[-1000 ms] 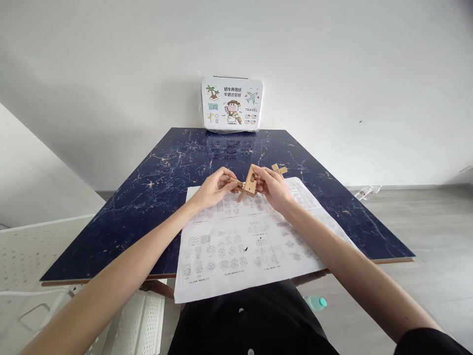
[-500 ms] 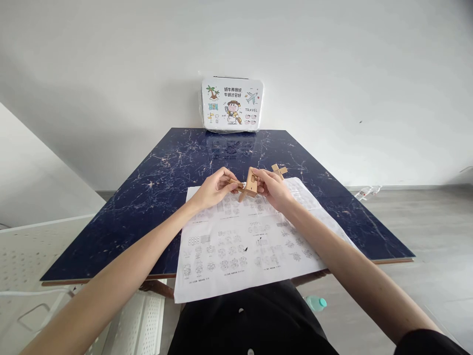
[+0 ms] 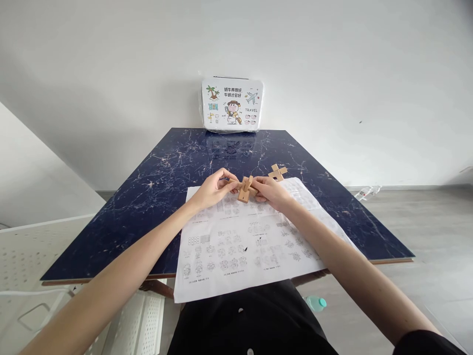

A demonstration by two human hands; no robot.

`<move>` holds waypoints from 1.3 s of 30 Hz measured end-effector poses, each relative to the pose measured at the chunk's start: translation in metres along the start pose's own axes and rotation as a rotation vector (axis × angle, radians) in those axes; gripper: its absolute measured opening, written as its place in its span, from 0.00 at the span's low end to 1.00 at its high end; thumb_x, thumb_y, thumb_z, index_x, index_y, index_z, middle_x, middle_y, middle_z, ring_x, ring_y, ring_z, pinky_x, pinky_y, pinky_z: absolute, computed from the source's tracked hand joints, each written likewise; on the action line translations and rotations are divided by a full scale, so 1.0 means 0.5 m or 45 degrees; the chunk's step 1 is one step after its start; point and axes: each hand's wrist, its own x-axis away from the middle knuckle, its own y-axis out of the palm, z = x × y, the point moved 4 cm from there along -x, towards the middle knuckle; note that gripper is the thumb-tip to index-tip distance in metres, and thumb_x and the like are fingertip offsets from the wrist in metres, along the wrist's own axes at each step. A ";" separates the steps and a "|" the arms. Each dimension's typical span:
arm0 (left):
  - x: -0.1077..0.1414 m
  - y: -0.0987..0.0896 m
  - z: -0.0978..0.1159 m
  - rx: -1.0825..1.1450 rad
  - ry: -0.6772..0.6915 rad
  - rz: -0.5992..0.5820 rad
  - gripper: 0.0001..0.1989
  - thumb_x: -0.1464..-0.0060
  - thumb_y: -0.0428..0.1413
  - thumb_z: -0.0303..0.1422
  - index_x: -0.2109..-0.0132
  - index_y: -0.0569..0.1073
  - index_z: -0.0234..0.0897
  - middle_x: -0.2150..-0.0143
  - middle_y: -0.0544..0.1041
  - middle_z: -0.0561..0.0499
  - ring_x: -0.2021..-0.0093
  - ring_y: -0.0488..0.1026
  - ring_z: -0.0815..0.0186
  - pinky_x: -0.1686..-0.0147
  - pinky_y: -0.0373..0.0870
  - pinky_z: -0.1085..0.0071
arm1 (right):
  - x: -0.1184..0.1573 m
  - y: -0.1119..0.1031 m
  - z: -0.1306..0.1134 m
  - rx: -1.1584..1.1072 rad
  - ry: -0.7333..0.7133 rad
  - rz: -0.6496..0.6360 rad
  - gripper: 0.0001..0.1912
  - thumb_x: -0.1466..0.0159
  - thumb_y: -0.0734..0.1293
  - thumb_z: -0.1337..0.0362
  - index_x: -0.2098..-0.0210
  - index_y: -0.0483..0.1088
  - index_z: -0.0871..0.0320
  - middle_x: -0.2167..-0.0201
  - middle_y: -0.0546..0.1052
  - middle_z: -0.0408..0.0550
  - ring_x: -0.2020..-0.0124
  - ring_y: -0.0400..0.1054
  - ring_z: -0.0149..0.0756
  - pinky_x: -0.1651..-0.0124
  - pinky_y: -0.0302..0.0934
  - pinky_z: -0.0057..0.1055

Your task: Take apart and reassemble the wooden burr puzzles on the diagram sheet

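Several interlocked wooden pieces [image 3: 244,191] are held up between my two hands, above the top part of a printed paper sheet [image 3: 221,276]. My left hand [image 3: 216,189] pinches the left end of the pieces with thumb and fingers. At their right side, my right hand [image 3: 271,192] grips them between thumb and fingers. How the pieces lock together is too small to make out fully. Just beyond my right hand, a cross-shaped wooden assembly [image 3: 277,171] rests on the dark blue marbled table [image 3: 140,212] at the sheet's upper edge.
A white printed case [image 3: 232,104] in clear plastic stands at the table's back edge against the wall. White perforated furniture [image 3: 142,320] is at the lower left. On the floor to the right are a bottle with a green cap [image 3: 316,302] and clear plastic [image 3: 368,192].
The wooden pieces between my hands have turned, and one piece now sticks up at an angle. My right hand has shifted slightly down, showing more of the cross-shaped assembly.
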 end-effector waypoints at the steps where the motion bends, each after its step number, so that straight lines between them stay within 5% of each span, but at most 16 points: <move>1: 0.000 0.001 -0.001 0.001 0.001 -0.005 0.10 0.34 0.60 0.40 0.54 0.71 0.40 0.57 0.81 0.45 0.56 0.82 0.60 0.53 0.80 0.61 | 0.000 0.000 0.001 0.021 0.006 0.002 0.29 0.45 0.79 0.38 0.75 0.68 0.55 0.78 0.60 0.39 0.79 0.47 0.26 0.79 0.41 0.30; 12: -0.003 -0.003 0.009 -0.004 -0.055 0.013 0.13 0.37 0.64 0.42 0.57 0.73 0.37 0.59 0.82 0.44 0.60 0.82 0.60 0.57 0.81 0.62 | 0.005 -0.001 0.000 0.041 0.012 0.013 0.23 0.40 0.77 0.41 0.64 0.76 0.56 0.78 0.60 0.36 0.80 0.47 0.25 0.79 0.41 0.28; 18: -0.009 -0.012 0.001 0.165 -0.069 -0.021 0.18 0.39 0.66 0.45 0.55 0.76 0.34 0.58 0.83 0.44 0.59 0.82 0.61 0.55 0.81 0.61 | 0.011 -0.002 -0.006 -0.159 0.027 -0.168 0.19 0.36 0.76 0.50 0.69 0.70 0.56 0.78 0.59 0.36 0.80 0.46 0.24 0.79 0.38 0.26; 26: -0.009 -0.021 -0.004 0.352 -0.261 -0.026 0.16 0.40 0.67 0.43 0.56 0.78 0.34 0.58 0.84 0.45 0.57 0.83 0.61 0.52 0.81 0.61 | 0.013 0.012 0.001 -0.458 0.039 -0.412 0.13 0.33 0.76 0.56 0.58 0.75 0.58 0.76 0.64 0.37 0.79 0.50 0.24 0.81 0.48 0.20; 32: -0.008 -0.011 -0.007 0.080 -0.203 -0.035 0.23 0.31 0.56 0.49 0.42 0.78 0.37 0.53 0.83 0.42 0.62 0.82 0.62 0.60 0.81 0.64 | 0.015 0.020 -0.006 -0.456 -0.055 -0.307 0.17 0.35 0.78 0.53 0.64 0.72 0.58 0.77 0.65 0.37 0.79 0.55 0.23 0.79 0.54 0.20; 39: -0.001 -0.002 0.028 -0.013 -0.067 -0.138 0.45 0.31 0.29 0.64 0.43 0.78 0.36 0.55 0.82 0.39 0.57 0.79 0.58 0.59 0.76 0.65 | 0.017 0.020 -0.012 -0.415 -0.103 -0.195 0.18 0.37 0.79 0.51 0.62 0.73 0.57 0.74 0.70 0.39 0.77 0.59 0.24 0.77 0.57 0.24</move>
